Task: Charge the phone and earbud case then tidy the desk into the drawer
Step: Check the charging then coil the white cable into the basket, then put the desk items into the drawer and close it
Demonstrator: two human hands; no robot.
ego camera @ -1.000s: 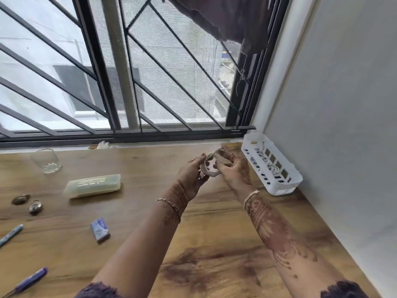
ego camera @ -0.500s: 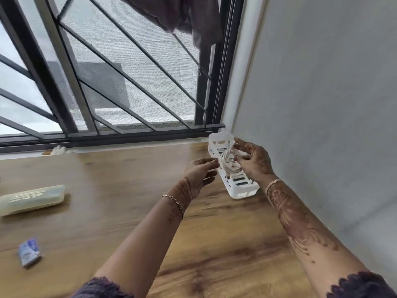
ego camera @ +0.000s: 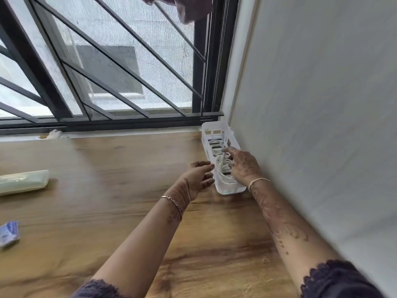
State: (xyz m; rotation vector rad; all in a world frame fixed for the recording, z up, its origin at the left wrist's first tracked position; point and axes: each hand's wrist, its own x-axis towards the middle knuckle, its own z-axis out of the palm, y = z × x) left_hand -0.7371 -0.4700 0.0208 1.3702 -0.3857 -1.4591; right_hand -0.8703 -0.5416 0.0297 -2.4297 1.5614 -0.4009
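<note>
A white slotted basket point(ego camera: 231, 188) stands on the wooden desk point(ego camera: 111, 203) against the right wall. My right hand point(ego camera: 243, 165) reaches into its near half, fingers on a coiled white cable point(ego camera: 222, 166) that lies in the basket. Another white cable point(ego camera: 216, 145) rests in the far half. My left hand point(ego camera: 198, 176) hovers just left of the basket's side wall, fingers apart and holding nothing. Neither phone nor earbud case shows in the frame.
A pale green case point(ego camera: 22, 182) lies at the desk's left edge of view. A small blue packet point(ego camera: 8, 233) sits nearer, at far left. A barred window point(ego camera: 107, 72) runs along the back, a grey wall point(ego camera: 322, 104) closes the right side.
Both hands carried the coiled cable right from mid-desk to the basket. The left hand let go, and the right hand lowered the coil into the basket. The view swung right.
</note>
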